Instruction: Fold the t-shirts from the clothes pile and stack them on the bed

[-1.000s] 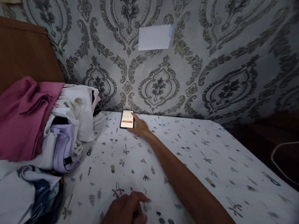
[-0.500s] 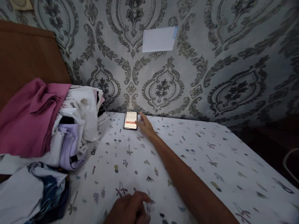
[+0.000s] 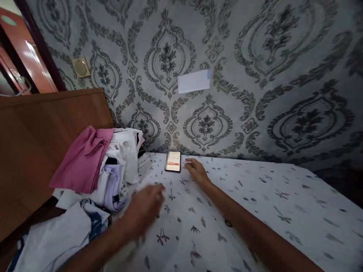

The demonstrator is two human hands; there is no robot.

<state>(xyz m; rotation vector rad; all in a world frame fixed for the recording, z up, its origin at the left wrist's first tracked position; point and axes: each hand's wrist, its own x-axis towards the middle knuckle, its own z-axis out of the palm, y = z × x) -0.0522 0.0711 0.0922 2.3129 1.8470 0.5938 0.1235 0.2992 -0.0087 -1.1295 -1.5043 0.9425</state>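
Observation:
A phone (image 3: 173, 166) with a lit screen and a red bar across it lies on the patterned white sheet (image 3: 231, 259), close to the wall. Just right of it is my right hand (image 3: 199, 172), open, with its fingers stretched toward the phone and a small gap between. My left hand (image 3: 146, 205) hovers over the sheet, nearer to me than the phone, and motion smears its fingers. Nothing can be made out in it. Left of it is a pile of clothes, with a pink garment (image 3: 84, 161), a lilac one (image 3: 112, 187) and several white ones.
A wooden headboard (image 3: 41, 140) stands behind the clothes at the left. The patterned wall (image 3: 216, 25) carries a white sheet of paper (image 3: 194, 82) and a round-faced wall plate (image 3: 81, 67). Grey and blue clothes (image 3: 58, 231) lie at the near left.
My left hand has moved forward and left over the sheet. My right hand has drawn back a little from the phone. The view has shifted, showing more at the left.

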